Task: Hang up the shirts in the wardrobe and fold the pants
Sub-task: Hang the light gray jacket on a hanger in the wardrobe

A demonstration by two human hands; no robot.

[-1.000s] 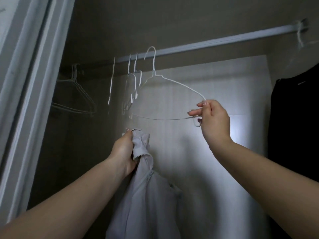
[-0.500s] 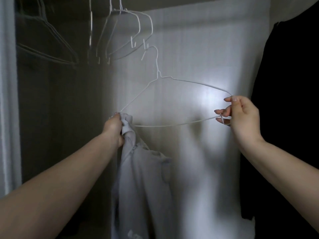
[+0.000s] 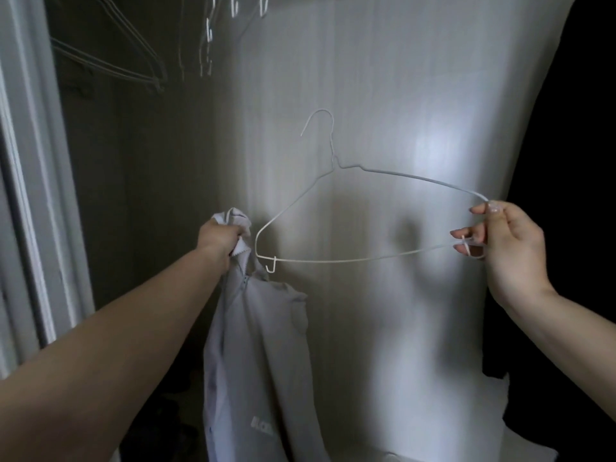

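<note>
So the person is standing right at the open wardrobe, both arms reaching in. The left hand (image 3: 221, 236) is bunching up the top of a pale grey shirt (image 3: 263, 355), fingers curled tight round the collar end, so that grip is fully closed on fabric. The rest of the shirt is hanging straight down below the fist, with a zip running down the front and some small white lettering low down that's too blurry to read.

The right hand (image 3: 503, 245) is holding a white wire hanger (image 3: 333, 208) by its right-hand end, thumb and fingers pinching the wire where the upper arm bends into the bottom bar. The hanger is floating in mid-air, hook pointing up and not on anything, tilted a bit so the left end is sitting lower. That left end, with its little downward hook, is just beside the left hand and the collar; can't tell if it's touching the cloth.

Up top left, a bunch of empty wire hangers (image 3: 110, 58) are hanging in the dark corner. A dark garment (image 3: 573, 195) is filling the right edge, and the pale back wall (image 3: 400, 95) is catching some light behind the hanger. The white door frame (image 3: 30, 195) is running down the left side.
</note>
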